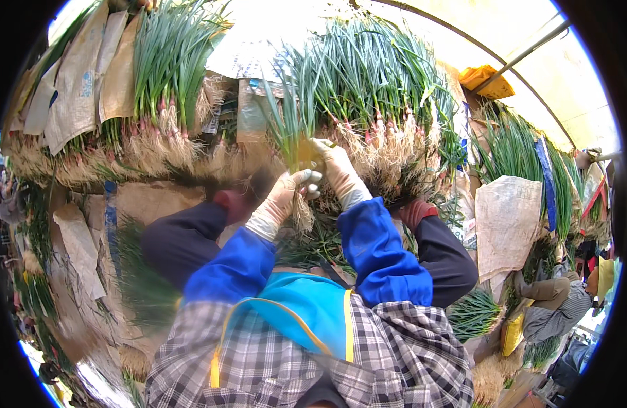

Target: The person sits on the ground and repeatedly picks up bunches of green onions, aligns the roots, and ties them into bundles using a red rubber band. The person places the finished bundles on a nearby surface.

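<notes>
In front of my lap I hold a small bunch of green garlic or spring onion plants (292,127), upright, leaves up and pale roots hanging down. My left hand (280,199), in a pale work glove, is closed around its lower stems just above the roots. My right hand (339,166), gloved alike, is higher on the right side, its fingers pinching what looks like yellowed leaves (307,152), blurred. Just beyond, a thick row of the same plants (379,76) stands with roots towards me. Cut or loose leaves (313,250) lie between my legs.
Another bunch (165,76) stands at the left beside woven sacks (81,76) covering a row. At the right are a sack sheet (507,219), more plants (517,148) and a seated person (553,306). A bundle (474,313) lies by my right side. A pole (522,56) crosses above.
</notes>
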Available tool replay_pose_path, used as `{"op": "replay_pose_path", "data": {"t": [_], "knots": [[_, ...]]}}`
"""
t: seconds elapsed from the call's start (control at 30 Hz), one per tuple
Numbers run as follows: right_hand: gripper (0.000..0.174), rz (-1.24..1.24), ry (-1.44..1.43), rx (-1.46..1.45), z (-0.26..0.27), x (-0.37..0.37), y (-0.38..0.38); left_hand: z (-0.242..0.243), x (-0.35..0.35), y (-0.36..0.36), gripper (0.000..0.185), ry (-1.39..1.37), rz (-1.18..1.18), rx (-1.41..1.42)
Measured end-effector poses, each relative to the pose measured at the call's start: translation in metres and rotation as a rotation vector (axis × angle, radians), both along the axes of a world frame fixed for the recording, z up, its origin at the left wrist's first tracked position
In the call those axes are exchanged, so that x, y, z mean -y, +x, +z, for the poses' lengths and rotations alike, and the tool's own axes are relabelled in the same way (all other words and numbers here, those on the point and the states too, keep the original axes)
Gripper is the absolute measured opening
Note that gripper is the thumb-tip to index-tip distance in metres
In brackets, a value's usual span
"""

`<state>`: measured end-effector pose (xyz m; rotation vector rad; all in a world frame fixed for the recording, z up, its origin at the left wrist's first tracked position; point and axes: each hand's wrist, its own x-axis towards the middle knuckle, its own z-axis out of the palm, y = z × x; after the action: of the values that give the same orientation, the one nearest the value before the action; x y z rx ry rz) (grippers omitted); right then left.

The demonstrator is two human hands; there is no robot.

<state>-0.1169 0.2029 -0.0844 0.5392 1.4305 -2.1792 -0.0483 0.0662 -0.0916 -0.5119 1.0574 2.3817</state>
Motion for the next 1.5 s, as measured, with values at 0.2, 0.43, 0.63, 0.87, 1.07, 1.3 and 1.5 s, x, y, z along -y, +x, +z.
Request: {"op": "replay_pose_path", "data": {"t": [0.2,0.43,0.63,0.87,1.07,1.3,1.5], "knots": [[0.02,-0.216,-0.617,-0.042,-0.023,0.007,0.025,0.014,-0.006,-0.002,0.018,-0.17,0.109,-0.056],[0.018,-0.167,-0.798,-0.203,0.039,-0.069,0.044,0.02,0.012,-0.039,0.021,-0.023,0.384,-0.388],[0.04,0.946,1.372,-0.789,0.019,-0.077,0.006,-0.004,0.013,-0.059,0.022,0.182,0.192,-0.028],[0.02,0.354,1.63,-0.847,0.011,-0.024,-0.076,-0.002,-0.004,-0.062,0.011,-0.012,0.24,0.004],[0.034,0.548,1.135,-0.731,0.041,-0.031,-0.004,-0.013,-0.027,-0.063,0.005,-0.061,0.279,-0.112],[0.053,0.89,0.74,-0.51,0.028,-0.034,-0.013,-0.008,-0.027,-0.016,0.007,-0.412,0.104,-0.227],[0.048,0.29,0.087,-0.024,0.008,-0.027,-0.02,0.022,-0.007,-0.004,0.021,-0.02,0.045,-0.119]]}}
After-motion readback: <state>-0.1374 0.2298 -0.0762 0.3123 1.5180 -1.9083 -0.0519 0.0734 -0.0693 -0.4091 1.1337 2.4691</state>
